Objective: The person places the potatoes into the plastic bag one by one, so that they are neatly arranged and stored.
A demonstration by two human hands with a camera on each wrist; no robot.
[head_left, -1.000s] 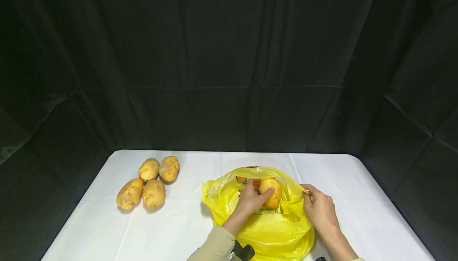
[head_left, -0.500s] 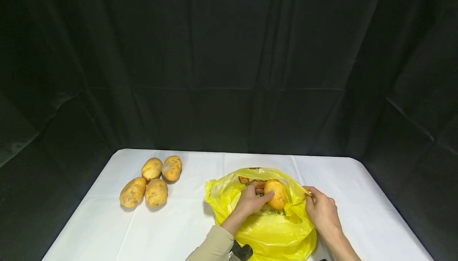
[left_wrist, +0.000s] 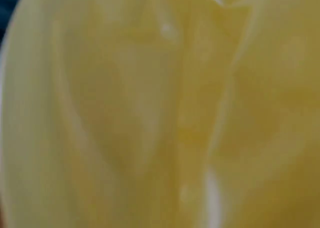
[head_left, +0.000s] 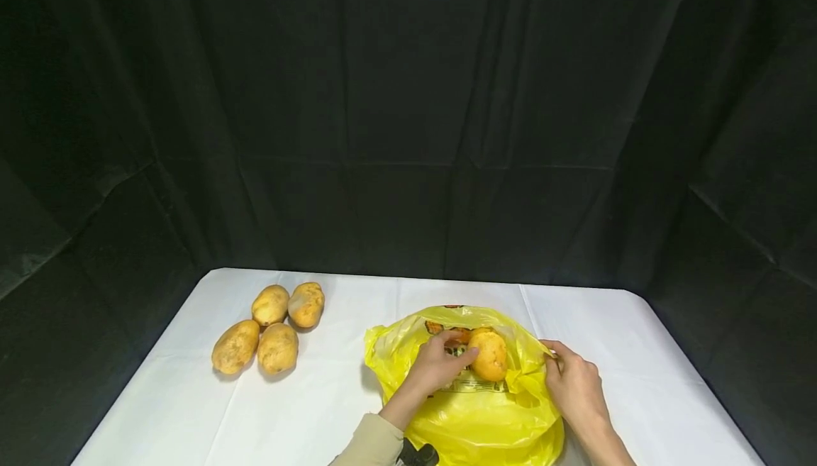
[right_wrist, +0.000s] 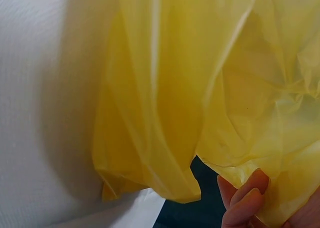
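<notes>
A yellow plastic bag (head_left: 481,427) lies on the table with its mouth spread wide. Inside the mouth sits a potato (head_left: 490,356), its front face in plain sight. My left hand (head_left: 435,368) reaches in beside it from the left, thumb near the potato's left edge and fingers loosely bent; whether it touches is hard to tell. At the bag's right rim, my right hand (head_left: 576,386) pinches the plastic. The right wrist view shows the fingertips (right_wrist: 250,195) on the bag's edge. Only blurred yellow plastic (left_wrist: 150,113) fills the left wrist view.
Several potatoes (head_left: 278,349) lie grouped at the table's left side. A white cloth covers the table (head_left: 159,409). Black curtains (head_left: 408,132) hang behind and along both sides.
My left hand has drawn slightly left from the potato, whose side now shows more fully. My right hand keeps its pinch on the bag's rim. The head view shifts a little.
</notes>
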